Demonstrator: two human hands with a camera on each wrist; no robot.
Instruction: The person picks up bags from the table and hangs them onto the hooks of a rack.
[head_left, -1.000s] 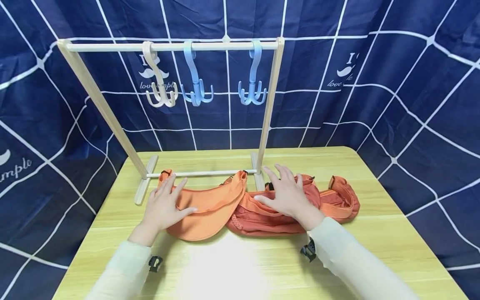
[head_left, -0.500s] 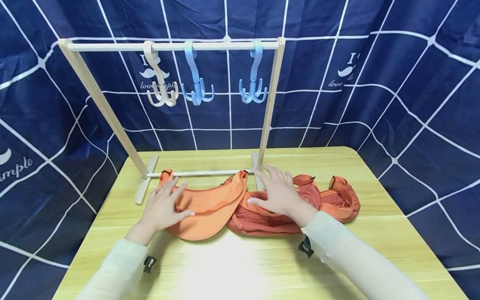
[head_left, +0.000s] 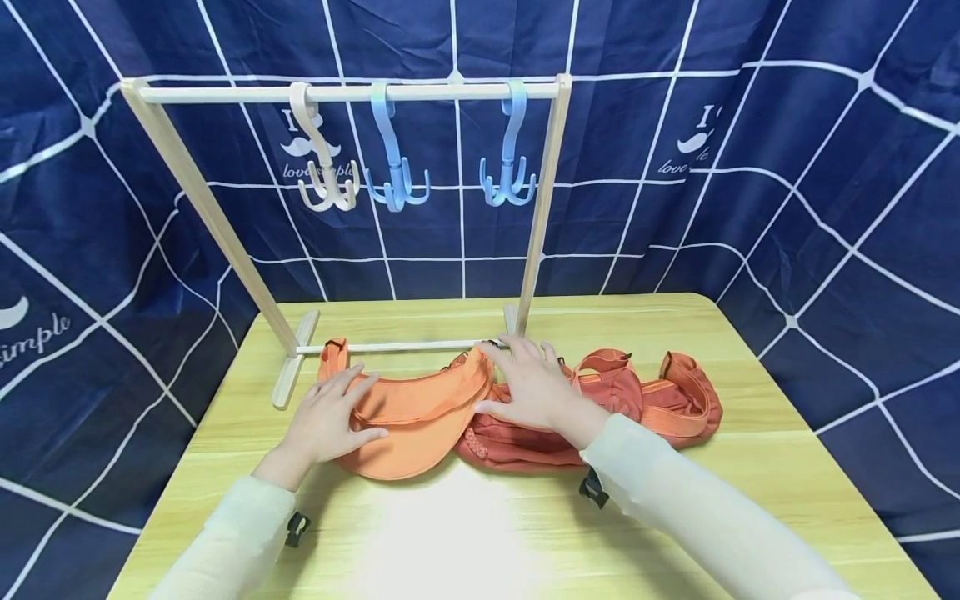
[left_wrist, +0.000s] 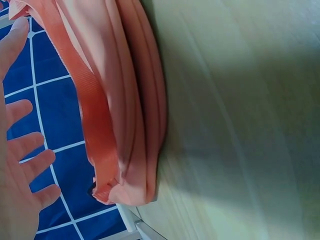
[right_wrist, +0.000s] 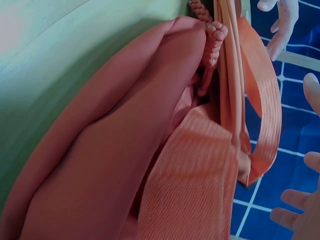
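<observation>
Head view: from above the near edge, faces 12 o'clock and down, far enough back to take in tabletop, left hand, right hand, and rack at 11 o'clock. Left wrist view: rolled sideways, close on orange visor, tabletop at 3 o'clock. Right wrist view: rolled oppositely, tabletop at 10, close over red bag, sharing the visor at 2 with the left wrist view.

white print on the blue checked cloth: behind the cream hook, an "i" above a moustache and "love simple", partly covered; at right, "i", a moustache and "love", the rest broken by a fold; at left, "simple" beneath a cropped moustache.
</observation>
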